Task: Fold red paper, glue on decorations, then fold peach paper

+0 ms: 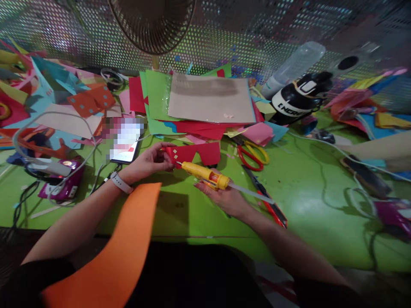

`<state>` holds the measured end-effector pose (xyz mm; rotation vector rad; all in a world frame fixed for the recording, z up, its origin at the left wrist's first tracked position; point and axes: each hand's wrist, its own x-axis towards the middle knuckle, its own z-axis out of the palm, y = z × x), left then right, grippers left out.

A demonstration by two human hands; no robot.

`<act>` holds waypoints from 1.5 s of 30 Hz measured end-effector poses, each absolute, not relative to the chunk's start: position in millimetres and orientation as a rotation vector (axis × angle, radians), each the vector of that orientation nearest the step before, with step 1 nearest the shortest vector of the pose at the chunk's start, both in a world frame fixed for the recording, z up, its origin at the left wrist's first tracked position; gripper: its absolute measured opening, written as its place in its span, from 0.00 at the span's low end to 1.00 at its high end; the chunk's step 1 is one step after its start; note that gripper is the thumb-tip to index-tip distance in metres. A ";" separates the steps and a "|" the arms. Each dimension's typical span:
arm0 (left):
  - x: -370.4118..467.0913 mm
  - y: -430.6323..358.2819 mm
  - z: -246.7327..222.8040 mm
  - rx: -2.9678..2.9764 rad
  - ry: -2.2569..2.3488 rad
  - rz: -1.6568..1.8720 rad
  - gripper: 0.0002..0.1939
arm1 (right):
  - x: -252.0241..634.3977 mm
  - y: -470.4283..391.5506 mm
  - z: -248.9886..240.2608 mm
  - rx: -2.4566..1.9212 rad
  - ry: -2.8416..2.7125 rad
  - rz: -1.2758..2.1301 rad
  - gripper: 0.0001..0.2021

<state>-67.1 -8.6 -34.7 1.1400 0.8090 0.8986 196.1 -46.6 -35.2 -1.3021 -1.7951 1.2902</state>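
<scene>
Pinched in my left hand (154,158) is one end of a red paper cut-out (207,154), which has notches along its lower edge and small pale squares near my fingers. My right hand (224,199) grips a yellow hot glue gun (205,174) with a clear glue stick out of its back. The gun's nozzle points left, close to the pale squares; whether it touches the paper I cannot tell. An orange paper strip (135,231) curves up in front of my left forearm.
A phone (128,141) lies left of my left hand. Scissors (252,155) and a red cutter knife (272,209) lie to the right. Behind are stacked paper sheets (212,98), a black bottle (295,98) and a fan (152,25). Cables and a purple power strip (61,179) sit at left.
</scene>
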 end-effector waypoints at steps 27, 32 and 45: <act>-65.4 -10.3 -29.2 1.171 0.773 0.920 0.25 | 193.5 -46.8 -31.9 -1.328 -1.734 1.321 0.17; -65.7 -10.2 -29.7 1.180 0.767 0.913 0.25 | 192.5 -46.6 -29.6 -1.321 -1.721 1.354 0.19; -66.4 -10.2 -30.5 1.173 0.751 0.910 0.24 | 191.9 -47.0 -30.3 -1.306 -1.759 1.300 0.18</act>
